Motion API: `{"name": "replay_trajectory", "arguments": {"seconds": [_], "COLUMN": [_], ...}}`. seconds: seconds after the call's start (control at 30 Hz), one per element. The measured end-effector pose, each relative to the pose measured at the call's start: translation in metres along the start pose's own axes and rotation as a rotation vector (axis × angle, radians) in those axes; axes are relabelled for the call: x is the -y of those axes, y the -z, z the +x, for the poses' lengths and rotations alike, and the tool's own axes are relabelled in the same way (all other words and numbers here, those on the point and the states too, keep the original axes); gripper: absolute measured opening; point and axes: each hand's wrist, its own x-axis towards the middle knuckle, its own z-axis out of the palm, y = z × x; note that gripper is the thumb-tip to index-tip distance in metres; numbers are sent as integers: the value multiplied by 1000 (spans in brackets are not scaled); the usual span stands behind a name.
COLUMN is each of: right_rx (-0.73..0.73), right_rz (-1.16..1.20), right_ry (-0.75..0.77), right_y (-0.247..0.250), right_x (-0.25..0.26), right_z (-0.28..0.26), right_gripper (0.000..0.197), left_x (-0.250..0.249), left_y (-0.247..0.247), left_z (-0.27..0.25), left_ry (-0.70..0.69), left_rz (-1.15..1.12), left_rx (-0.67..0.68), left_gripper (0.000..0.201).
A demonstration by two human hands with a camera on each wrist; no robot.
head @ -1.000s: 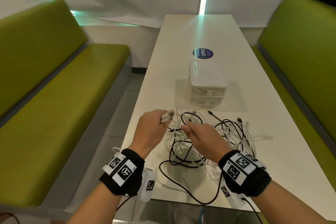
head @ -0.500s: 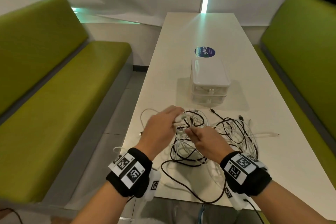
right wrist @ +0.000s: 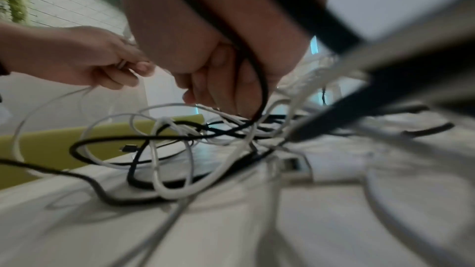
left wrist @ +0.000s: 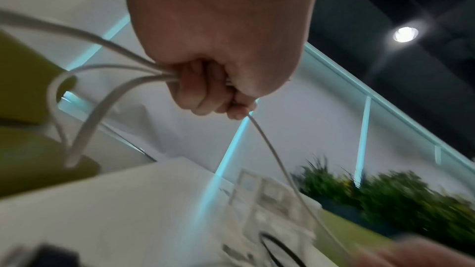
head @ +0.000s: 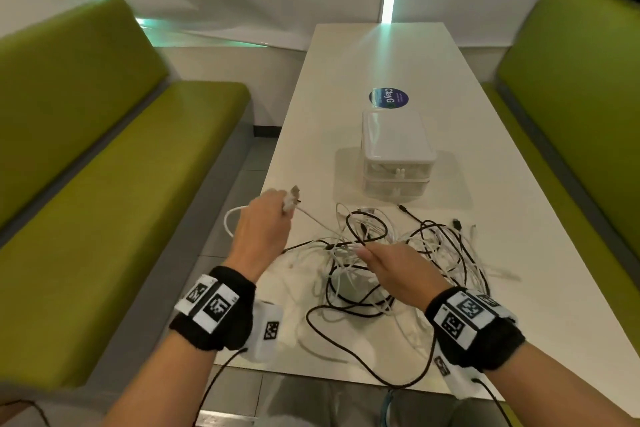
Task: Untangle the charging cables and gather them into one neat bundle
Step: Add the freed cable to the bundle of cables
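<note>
A tangle of black and white charging cables (head: 433, 236) (right wrist: 167, 139) lies on the near part of the white table (head: 381, 55). My left hand (head: 266, 225) (left wrist: 205, 92) is raised left of the tangle. Its curled fingers grip loops of a white cable (head: 311, 217) (left wrist: 102, 113), and the USB plug (head: 294, 191) sticks out above the knuckles. One strand runs taut from the hand down into the tangle. My right hand (head: 388, 263) (right wrist: 218, 80) sits on the tangle's middle, fingers curled down among the strands with a black cable running through them.
Two stacked white plastic boxes (head: 396, 152) stand just behind the cables, with a round blue sticker (head: 388, 98) beyond them. Green benches flank the table on the left (head: 104, 166) and right (head: 571, 80). One black cable loops close to the table's near edge (head: 381, 381).
My left hand has moved left and away from the tangle, drawing the white cable out taut. My right hand has stayed on the tangle.
</note>
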Motion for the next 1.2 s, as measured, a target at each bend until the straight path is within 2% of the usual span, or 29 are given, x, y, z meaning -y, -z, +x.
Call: {"name": "replay_trajectory", "arguments": {"seconds": [0.07, 0.17, 0.23, 0.3, 0.37, 0.5, 0.6, 0.7, 0.77, 0.8, 0.93, 1.0, 1.13, 1.2], "right_rx": [-9, 18, 33, 37, 29, 29, 25, 5, -4, -5, 14, 15, 13, 5], "right_rz": [-7, -32, -34, -36, -37, -64, -91, -86, -77, -81, -53, -42, -73, -89], "right_ry": [-12, -8, -9, -26, -47, -53, -29, 13, 33, 35, -25, -37, -15, -3], "right_y": [-2, -5, -5, -5, -5, -1, 1, 1, 0, 0, 2, 3, 0, -2], "right_x": [-4, -2, 0, 0, 1, 2, 1, 3, 5, 3, -6, -7, -4, -3], "right_z": [-2, 0, 0, 0, 0, -3, -6, -5, -4, -4, -5, -7, -6, -4], "right_gripper": [41, 44, 43, 42, 41, 31, 25, 28, 37, 38, 36, 36, 34, 34], "left_x": [11, 7, 1, -8, -23, -38, -34, -30, -26, -22, 3, 16, 14, 3], "left_y": [11, 4, -5, -16, -26, -47, -53, -51, -45, -42, -18, -10, -11, -15], "left_z": [6, 3, -3, -10, -19, -28, -30, -32, -30, -28, -13, -6, -8, -13], "left_ry": [50, 9, -68, -190, -295, -352, -336, -339, -324, -298, -58, 4, -30, -105], "left_rz": [63, 203, 158, 43, 19, 102, 156, 126, 89, 83, 51, 108, 125, 58], "left_rx": [-7, 109, 116, 139, 202, 367, 427, 404, 347, 317, 126, 60, 55, 78], "left_gripper": [23, 24, 28, 44, 55, 44, 34, 24, 15, 17, 22, 21, 24, 37]}}
